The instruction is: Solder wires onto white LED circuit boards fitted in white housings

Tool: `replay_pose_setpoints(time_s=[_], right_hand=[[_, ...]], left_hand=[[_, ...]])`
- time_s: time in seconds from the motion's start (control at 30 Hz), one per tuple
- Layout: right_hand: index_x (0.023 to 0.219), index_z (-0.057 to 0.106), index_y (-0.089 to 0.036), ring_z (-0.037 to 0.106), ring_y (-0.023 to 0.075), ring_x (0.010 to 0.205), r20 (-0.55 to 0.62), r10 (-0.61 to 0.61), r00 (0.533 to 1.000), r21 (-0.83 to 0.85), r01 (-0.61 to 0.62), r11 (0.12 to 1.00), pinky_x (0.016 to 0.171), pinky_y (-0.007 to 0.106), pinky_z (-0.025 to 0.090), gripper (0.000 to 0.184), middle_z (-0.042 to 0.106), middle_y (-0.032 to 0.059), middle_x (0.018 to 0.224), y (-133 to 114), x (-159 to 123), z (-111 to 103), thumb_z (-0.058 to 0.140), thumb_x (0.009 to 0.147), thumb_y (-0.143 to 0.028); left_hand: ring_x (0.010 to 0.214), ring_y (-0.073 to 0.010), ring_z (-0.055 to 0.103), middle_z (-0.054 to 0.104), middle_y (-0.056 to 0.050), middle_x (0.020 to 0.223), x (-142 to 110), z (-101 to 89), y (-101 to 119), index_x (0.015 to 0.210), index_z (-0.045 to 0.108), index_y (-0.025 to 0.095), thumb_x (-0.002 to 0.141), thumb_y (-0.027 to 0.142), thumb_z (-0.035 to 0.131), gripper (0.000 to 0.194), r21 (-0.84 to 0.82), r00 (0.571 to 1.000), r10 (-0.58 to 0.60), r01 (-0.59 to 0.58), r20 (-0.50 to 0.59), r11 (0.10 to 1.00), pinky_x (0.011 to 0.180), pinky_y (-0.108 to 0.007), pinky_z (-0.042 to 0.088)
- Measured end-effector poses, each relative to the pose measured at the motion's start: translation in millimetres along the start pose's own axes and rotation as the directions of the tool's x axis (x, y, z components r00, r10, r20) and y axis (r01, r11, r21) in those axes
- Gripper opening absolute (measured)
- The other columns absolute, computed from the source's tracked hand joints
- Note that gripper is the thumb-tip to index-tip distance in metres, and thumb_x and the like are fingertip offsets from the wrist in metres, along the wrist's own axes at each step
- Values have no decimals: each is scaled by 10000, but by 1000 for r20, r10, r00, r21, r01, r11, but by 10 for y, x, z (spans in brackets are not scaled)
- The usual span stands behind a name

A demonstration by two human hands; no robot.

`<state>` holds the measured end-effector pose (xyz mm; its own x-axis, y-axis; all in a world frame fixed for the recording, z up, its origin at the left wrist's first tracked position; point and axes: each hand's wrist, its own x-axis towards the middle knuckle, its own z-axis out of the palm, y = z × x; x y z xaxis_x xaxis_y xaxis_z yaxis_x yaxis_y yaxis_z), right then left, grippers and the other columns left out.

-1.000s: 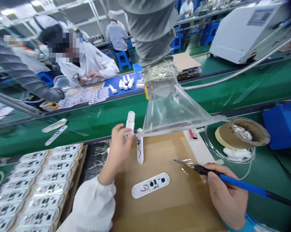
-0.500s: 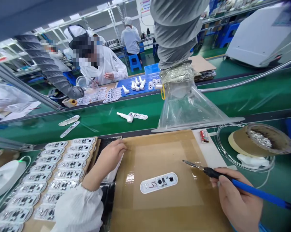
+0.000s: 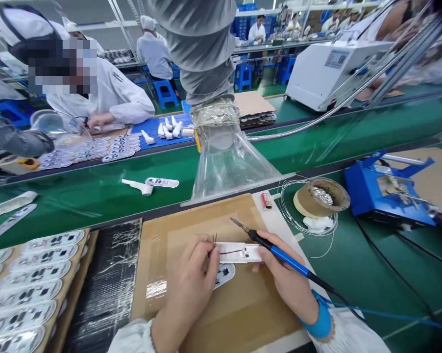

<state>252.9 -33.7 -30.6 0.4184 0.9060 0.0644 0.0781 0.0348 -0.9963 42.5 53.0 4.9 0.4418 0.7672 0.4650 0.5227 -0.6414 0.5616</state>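
Note:
A narrow white plastic piece (image 3: 236, 252) with a dark red wire inside is held over the cardboard work board (image 3: 162, 230). At its left end, my left hand (image 3: 197, 269) is closed, thumb and fingertips pinched around thin wires (image 3: 215, 239). My right hand (image 3: 289, 274) is wrapped around a soldering iron (image 3: 285, 257) with a blue-black handle; its thumb and fingers also grip the piece's right end. The iron's tip points up and left, apart from the piece. Below, an oval circuit panel (image 3: 225, 275) lies on the board, partly hidden by my left hand.
Rows of oval panels (image 3: 33, 279) lie on cardboard at left. Solder wire (image 3: 289, 215) coils round a cardboard tub (image 3: 316, 198) at right, beside a blue iron stand (image 3: 390, 191). A clear fume hood (image 3: 228, 166) hangs ahead. A co-worker (image 3: 96, 88) sits across.
My left hand has come from the board's left edge to its middle, where a white plastic piece is now held by both hands. The soldering iron has moved left, and the view has turned right.

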Motion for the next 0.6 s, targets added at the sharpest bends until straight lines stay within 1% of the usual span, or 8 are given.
replay_pose_setpoints(time_s=[0.03, 0.1, 0.23, 0.3, 0.4, 0.5, 0.57, 0.6], right_hand=[[1270, 775, -309, 758, 179, 688, -10, -17, 1000, 2, 17, 1000, 720, 319, 675, 250, 792, 53, 1181, -9, 13, -4, 705, 1047, -398], [1240, 786, -315, 778, 192, 805, -36, -72, 997, -21, 72, 997, 769, 302, 670, 213, 782, 45, 1183, -14, 27, -11, 709, 1046, -355], [1263, 771, -352, 741, 208, 1148, -22, -177, 984, -60, 176, 983, 972, 288, 627, 240, 758, 23, 1238, 8, 7, -3, 691, 1056, -260], [1278, 757, -365, 723, 192, 1182, -6, -201, 980, -51, 200, 978, 1001, 277, 613, 269, 746, 14, 1253, 21, -9, 6, 679, 1061, -228], [1277, 750, -360, 722, 177, 1167, -3, -212, 977, -43, 212, 976, 1028, 272, 597, 276, 738, 9, 1246, 28, -13, 6, 675, 1060, -206], [1254, 758, -360, 732, 175, 1148, -42, -231, 972, -42, 229, 972, 1016, 267, 606, 268, 751, 3, 1222, 13, 15, -11, 685, 1052, -200], [1240, 766, -370, 749, 172, 1120, -80, -241, 967, -41, 239, 970, 969, 254, 629, 269, 767, -5, 1207, -8, 42, -20, 690, 1047, -199], [1233, 771, -372, 757, 172, 1103, -94, -244, 965, -39, 241, 970, 944, 248, 639, 268, 775, -8, 1199, -19, 56, -22, 692, 1044, -200]], left_hand=[[871, -150, 710, 697, -35, 1036, 0, 10, 18, 965, 605, 220, 1086, 173, 556, 139, -9, 999, 23, -23, 39, 1000, 718, -247, 545], [944, -174, 721, 692, -55, 1116, 26, -2, 39, 1011, 641, 225, 1093, 192, 550, 127, -26, 985, 74, -71, 156, 997, 767, -272, 570], [1032, -215, 732, 701, -60, 1206, 97, -21, 40, 1093, 711, 261, 1111, 216, 524, 194, -63, 909, 185, -174, 374, 983, 848, -338, 599], [987, -214, 734, 717, -53, 1152, 111, 6, 36, 1081, 709, 253, 1127, 219, 488, 228, -67, 886, 217, -208, 409, 976, 837, -348, 597], [954, -216, 723, 727, -48, 1088, 120, 42, 38, 1039, 677, 232, 1136, 221, 468, 231, -70, 877, 240, -232, 416, 970, 840, -358, 583], [1012, -199, 717, 723, -35, 1124, 155, 0, 46, 1038, 640, 240, 1128, 203, 481, 186, -169, 870, 195, -131, 453, 977, 901, -342, 569], [1077, -183, 709, 703, -38, 1205, 192, -70, 47, 1029, 622, 248, 1122, 212, 484, 170, -258, 857, 106, 33, 505, 966, 931, -315, 564], [1105, -179, 702, 689, -43, 1246, 211, -108, 45, 1015, 616, 250, 1120, 225, 483, 171, -290, 836, 61, 121, 545, 949, 930, -300, 564]])
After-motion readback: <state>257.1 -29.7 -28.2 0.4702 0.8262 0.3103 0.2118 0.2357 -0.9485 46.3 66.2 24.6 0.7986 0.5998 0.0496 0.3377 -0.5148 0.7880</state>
